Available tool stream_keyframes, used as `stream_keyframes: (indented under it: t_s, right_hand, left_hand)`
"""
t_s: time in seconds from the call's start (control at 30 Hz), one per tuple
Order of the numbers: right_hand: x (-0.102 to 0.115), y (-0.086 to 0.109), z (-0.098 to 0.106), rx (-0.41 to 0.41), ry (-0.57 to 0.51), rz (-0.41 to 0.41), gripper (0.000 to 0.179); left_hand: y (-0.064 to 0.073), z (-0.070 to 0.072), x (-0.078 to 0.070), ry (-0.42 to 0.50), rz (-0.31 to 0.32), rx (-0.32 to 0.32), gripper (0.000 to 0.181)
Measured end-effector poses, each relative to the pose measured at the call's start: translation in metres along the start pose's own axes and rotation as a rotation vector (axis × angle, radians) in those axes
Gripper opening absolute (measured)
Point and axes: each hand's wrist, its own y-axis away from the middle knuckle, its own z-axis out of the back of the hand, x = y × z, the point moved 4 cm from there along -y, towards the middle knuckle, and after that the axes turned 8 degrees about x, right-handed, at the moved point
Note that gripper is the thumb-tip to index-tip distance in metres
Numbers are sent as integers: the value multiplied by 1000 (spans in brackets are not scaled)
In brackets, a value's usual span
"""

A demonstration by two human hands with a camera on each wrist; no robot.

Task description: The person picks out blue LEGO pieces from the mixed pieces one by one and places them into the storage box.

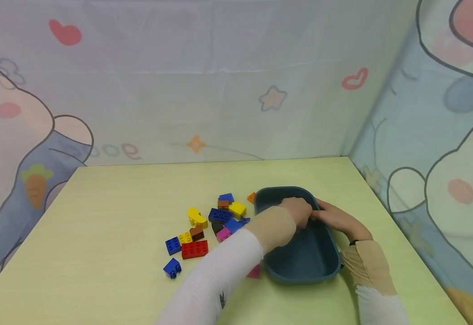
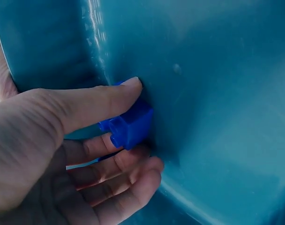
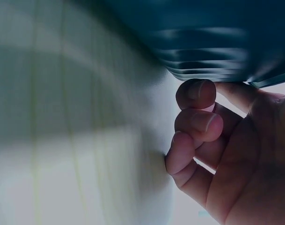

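Note:
A dark teal plastic bin (image 1: pixel 301 257) stands on the table's right half. My left hand (image 1: pixel 297 211) reaches down inside it, near the far right corner. Between thumb and fingers, that hand (image 2: pixel 86 140) pinches a blue toy building brick (image 2: pixel 135 124) with round studs, close over the bin's floor; the head view hides this brick behind the hand. My right hand (image 1: pixel 340 220) grips the bin's right rim. From below, the right wrist view shows its curled fingers (image 3: pixel 198 124) by the bin's outer wall (image 3: pixel 203 42).
Left of the bin lie several loose bricks, among them a red brick (image 1: pixel 194 249), a yellow curved piece (image 1: pixel 196 218), a blue brick (image 1: pixel 173 268) and a dark blue brick (image 1: pixel 220 215). An orange piece (image 1: pixel 251 197) lies by the bin's far left corner. Printed cloth (image 1: pixel 159 90) hangs behind the table.

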Motion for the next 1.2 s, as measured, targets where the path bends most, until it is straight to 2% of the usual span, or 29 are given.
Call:
stream_keyframes:
  t_s: [0.23,0.37,0.57,0.7,0.83,1.0,1.1,1.2]
  right_hand:
    - [0,-6,-3,22,-3,-38,63]
    - [2,-6,-3,36,16,-39,67]
    - [2,-10,1,18,44,-32,63]
    - [1,-13,2,2,53,-42,60]
    - [-1,-15,3,5,57,-38,53]
    - [-2,-15,2,3,52,-37,36]
    - [-1,-15,2,5,51,-36,34]
    - [1,-15,2,10,61,-39,34]
  left_hand:
    - [8,4,9,-46,30,25,18]
    - [16,16,17,-56,38,58,23]
    - [30,41,34,-92,38,69,36]
    - [39,55,51,-89,31,45,33]
    - [50,63,72,-59,-6,14,22]
    - [64,64,99,-8,-30,-2,22]
    - [74,61,117,10,-11,0,22]
    - [89,56,135,10,-2,7,19]
